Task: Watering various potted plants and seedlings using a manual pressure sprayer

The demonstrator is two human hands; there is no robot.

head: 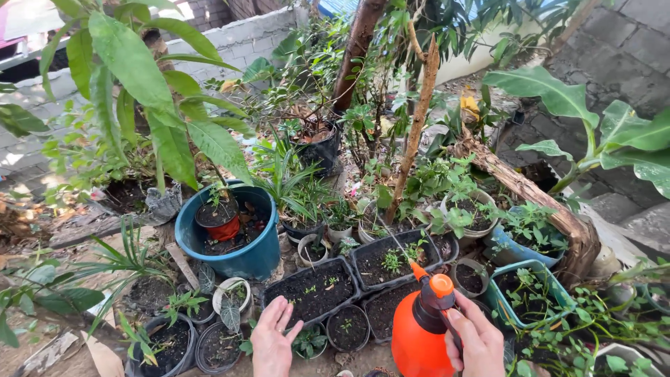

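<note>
Right hand (478,342): fingers wrapped around the handle of an orange spray bottle (419,335) (black head, orange nozzle), held low in the foreground and aimed toward a black seedling tray (394,260). Left hand (272,338): fingers spread and empty, hovering just beside a second black tray (312,290) of dark soil. Adjacent: blue tub (234,241) holding a small red pot (222,222); teal planter (530,290); fallen log (530,192).

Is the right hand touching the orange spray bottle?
Touching. The head view shows the right hand wrapped around the black trigger handle of the orange spray bottle, its fingers against the handle just under the orange cap.
</note>
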